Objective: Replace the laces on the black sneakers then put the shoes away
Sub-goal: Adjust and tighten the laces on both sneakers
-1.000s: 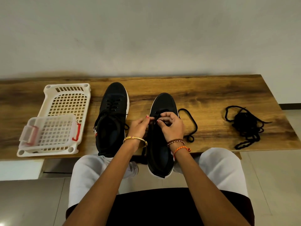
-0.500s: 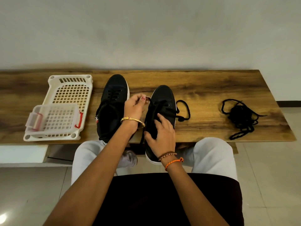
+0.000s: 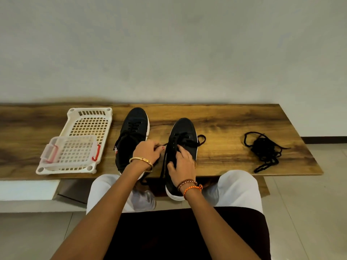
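1. Nearest, at lower centre of the frame: two bare forearms over a lap in white trousers and dark cloth, reaching up to the long brown wooden bench (image 3: 234,124).
2. Left hand (image 3: 147,153), with gold bangle, centre of the frame: fingers curled together, pinching one end of the black flat lace (image 3: 163,162) and drawing it out to the left.
3. Right hand (image 3: 181,163), with orange and brown thread bracelets: fingers spread and pressing flat on the tongue area of the right black canvas sneaker with white sole (image 3: 183,132), steadying it; heel over the near bench edge.
4. Step in hand, probably: threading the new lace through the eyelets of this sneaker; only the top rows look crossed, one loose loop lying just right of the shoe.
5. Next move likely calls for feeding the pinched tip into the next free eyelet, then pulling both sides even.
6. Left black canvas sneaker (image 3: 134,132), just beside, already laced.
7. Farther left: white plastic lattice basket (image 3: 90,126) with a smaller clear basket with red handles (image 3: 71,151) inside.
8. Far right: tangled pile of black laces (image 3: 264,150), well apart.
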